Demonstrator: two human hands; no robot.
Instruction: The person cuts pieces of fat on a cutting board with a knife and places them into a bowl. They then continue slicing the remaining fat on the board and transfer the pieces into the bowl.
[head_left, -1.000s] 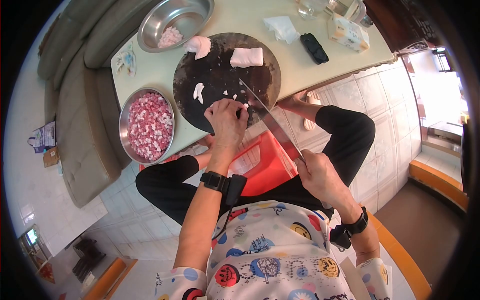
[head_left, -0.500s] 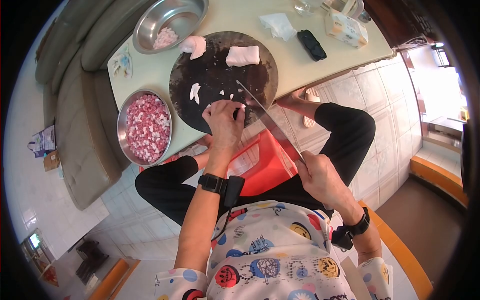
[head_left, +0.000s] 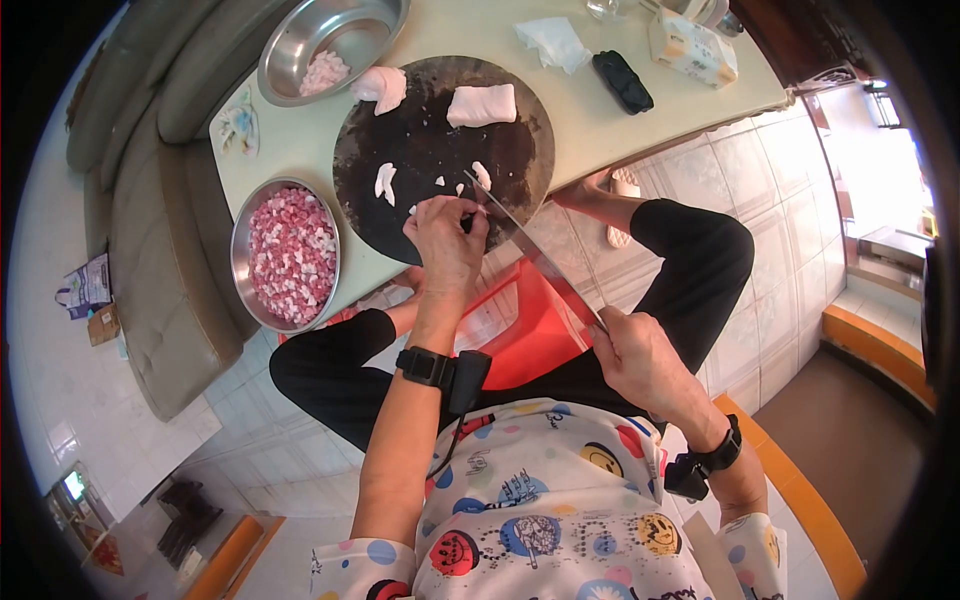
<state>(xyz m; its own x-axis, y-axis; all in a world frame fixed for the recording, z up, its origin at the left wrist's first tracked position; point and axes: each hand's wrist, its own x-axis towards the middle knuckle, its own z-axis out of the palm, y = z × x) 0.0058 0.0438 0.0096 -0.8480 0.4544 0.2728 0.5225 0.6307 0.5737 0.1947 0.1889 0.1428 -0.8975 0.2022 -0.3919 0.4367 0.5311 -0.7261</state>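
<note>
My right hand point(head_left: 640, 360) is closed round the handle of a long knife point(head_left: 545, 255), whose blade reaches over the near right part of a round dark cutting board point(head_left: 430, 140). At the board's near edge, my left hand point(head_left: 447, 235) has curled fingers pressing on a white piece of fat, mostly hidden beneath them, beside the blade. A white strip point(head_left: 482, 176) lies just past the knife tip. Another pale strip point(head_left: 385, 182) and small bits lie to the left. Farther back on the board are a pale block point(head_left: 482, 106) and a folded piece point(head_left: 382, 88).
A steel bowl of diced pink and white meat point(head_left: 292, 258) stands left of the board. Behind is a steel basin point(head_left: 335, 42) with pale pieces. A tissue point(head_left: 553, 44), a black case point(head_left: 622, 82) and a tissue box point(head_left: 692, 50) lie at the back right. A red stool point(head_left: 520, 330) is below.
A white strip now shows beyond the knife tip, where the blade was before. The knife has shifted slightly down and left. My left hand stays on the piece.
</note>
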